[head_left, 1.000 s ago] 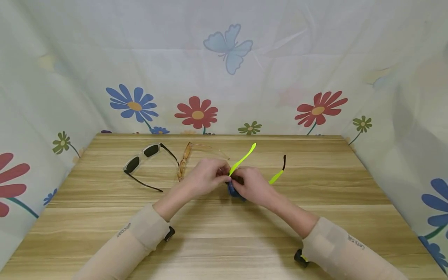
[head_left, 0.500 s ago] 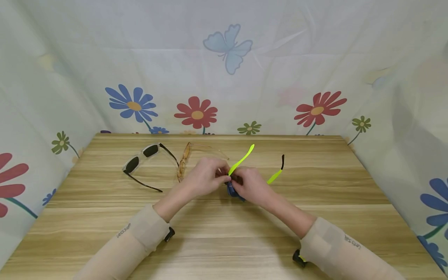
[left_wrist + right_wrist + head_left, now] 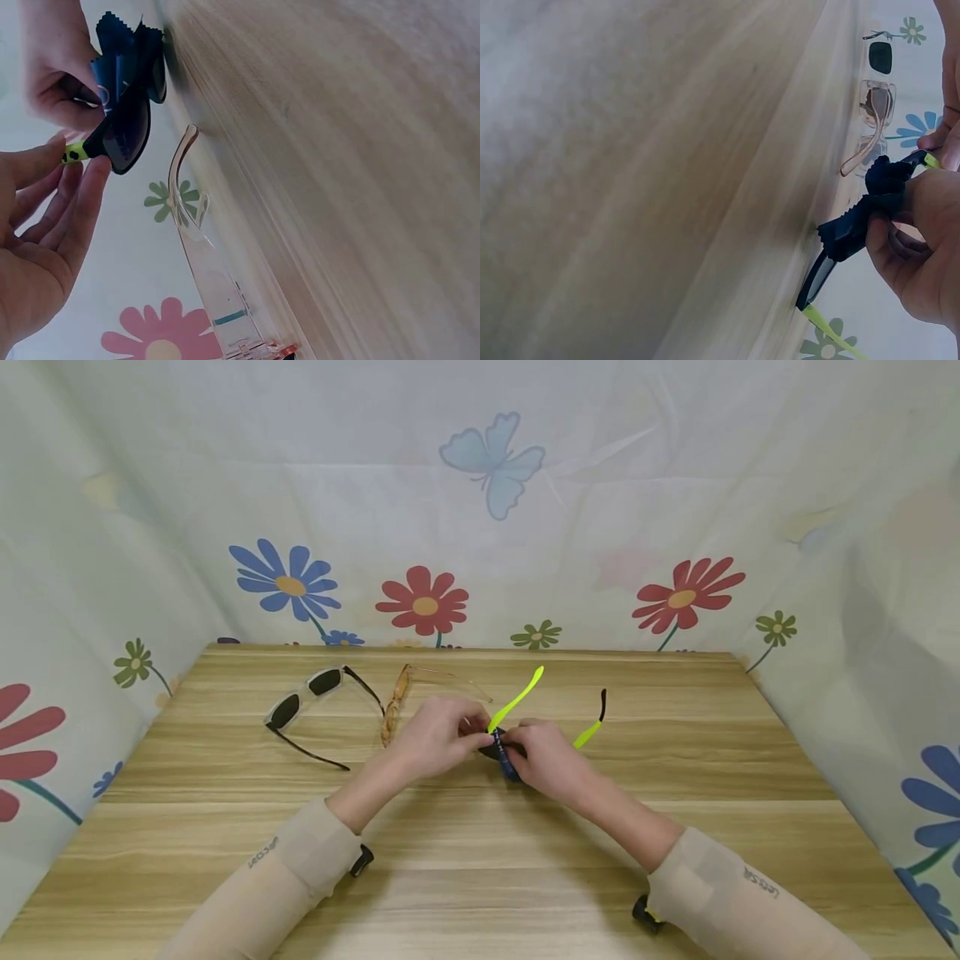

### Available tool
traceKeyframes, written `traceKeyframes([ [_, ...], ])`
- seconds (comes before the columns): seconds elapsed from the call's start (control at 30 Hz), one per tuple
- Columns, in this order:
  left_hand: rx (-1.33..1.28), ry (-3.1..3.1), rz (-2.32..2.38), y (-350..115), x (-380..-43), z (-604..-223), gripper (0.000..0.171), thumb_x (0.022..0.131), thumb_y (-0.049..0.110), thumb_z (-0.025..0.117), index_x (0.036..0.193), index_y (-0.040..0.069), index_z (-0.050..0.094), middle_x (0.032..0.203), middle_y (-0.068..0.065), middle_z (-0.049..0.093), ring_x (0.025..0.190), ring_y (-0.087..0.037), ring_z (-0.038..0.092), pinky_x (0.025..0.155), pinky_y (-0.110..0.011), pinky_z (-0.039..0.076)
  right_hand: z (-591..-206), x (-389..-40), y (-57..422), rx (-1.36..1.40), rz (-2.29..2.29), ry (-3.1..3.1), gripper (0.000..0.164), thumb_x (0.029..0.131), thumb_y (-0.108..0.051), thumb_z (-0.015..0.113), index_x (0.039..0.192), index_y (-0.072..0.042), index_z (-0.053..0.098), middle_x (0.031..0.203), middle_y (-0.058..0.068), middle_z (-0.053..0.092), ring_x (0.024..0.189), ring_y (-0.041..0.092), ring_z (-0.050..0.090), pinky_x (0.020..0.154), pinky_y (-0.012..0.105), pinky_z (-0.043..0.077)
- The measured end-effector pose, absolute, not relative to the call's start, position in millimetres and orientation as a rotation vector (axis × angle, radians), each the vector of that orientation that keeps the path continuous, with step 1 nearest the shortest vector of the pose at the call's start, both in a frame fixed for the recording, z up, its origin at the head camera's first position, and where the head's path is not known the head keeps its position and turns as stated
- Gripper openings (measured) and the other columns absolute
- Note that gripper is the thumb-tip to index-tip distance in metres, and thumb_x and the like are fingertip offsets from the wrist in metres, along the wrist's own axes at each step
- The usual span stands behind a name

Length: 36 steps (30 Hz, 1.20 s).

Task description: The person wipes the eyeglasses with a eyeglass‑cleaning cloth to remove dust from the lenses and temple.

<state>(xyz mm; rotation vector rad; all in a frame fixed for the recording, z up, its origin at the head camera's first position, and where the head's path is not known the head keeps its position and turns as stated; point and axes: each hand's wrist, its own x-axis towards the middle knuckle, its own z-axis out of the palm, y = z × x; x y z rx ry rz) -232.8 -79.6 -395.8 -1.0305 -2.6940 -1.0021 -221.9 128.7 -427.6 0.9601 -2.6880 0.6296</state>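
My left hand [image 3: 435, 742] pinches black sunglasses with neon yellow temples [image 3: 517, 700] at the hinge end of the frame. Their dark lens [image 3: 129, 135] shows in the left wrist view. A dark blue cleaning cloth [image 3: 855, 225] with zigzag edges is folded over the front of the sunglasses, toward the middle. My right hand [image 3: 551, 758] grips the cloth against them, thumb on one side and fingers on the other. The far lens [image 3: 821, 279] sticks out beyond the cloth in the right wrist view. Part of the frame is hidden behind my right hand.
Amber-framed clear glasses [image 3: 390, 720] lie just left of my left hand, temples spread. Further left lie sunglasses with a clear front and black temples [image 3: 309, 756]. All are on the wood-grain table [image 3: 465, 877], with a flowered curtain [image 3: 585, 527] behind.
The cloth has shifted slightly rightward, and a bit of dark lens now shows left of it. The yellow temples have tilted slightly left. Both hands have stayed almost in place.
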Motion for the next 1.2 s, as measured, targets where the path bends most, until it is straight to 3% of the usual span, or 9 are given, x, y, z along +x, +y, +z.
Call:
traceKeyframes([
  [0.57,-0.947,-2.754,-1.160,-82.7,-231.8,-394.6,0.005,0.094,0.015,0.078,0.095,0.010,0.078,0.085,0.005,0.072,0.072,-0.006,0.067,0.059,-0.026,0.053,-426.6,-218.0,128.2,1.082,0.743,-2.616,0.009,0.095,-0.003,0.071,0.100,0.000,0.078,0.084,0.004,0.069,0.071,0.011,0.060,0.062,0.024,0.049],
  [0.87,-0.963,-2.761,-1.204,-82.4,-232.0,-397.1,0.004,0.094,0.010,0.077,0.097,0.009,0.075,0.089,0.002,0.072,0.078,-0.010,0.069,0.064,-0.025,0.055,-428.1,-218.3,126.2,1.028,0.720,-2.636,0.011,0.095,-0.004,0.073,0.103,0.000,0.077,0.087,0.005,0.069,0.075,0.013,0.064,0.065,0.024,0.052],
  [1.2,-0.963,-2.692,-1.220,-80.7,-233.1,-399.7,0.004,0.095,0.009,0.075,0.098,0.007,0.072,0.092,0.000,0.071,0.083,-0.011,0.071,0.069,-0.024,0.056,-421.7,-219.8,126.8,0.902,0.509,-2.750,0.008,0.096,-0.004,0.072,0.099,0.001,0.077,0.082,0.005,0.059,0.067,0.011,0.054,0.058,0.022,0.047],
])
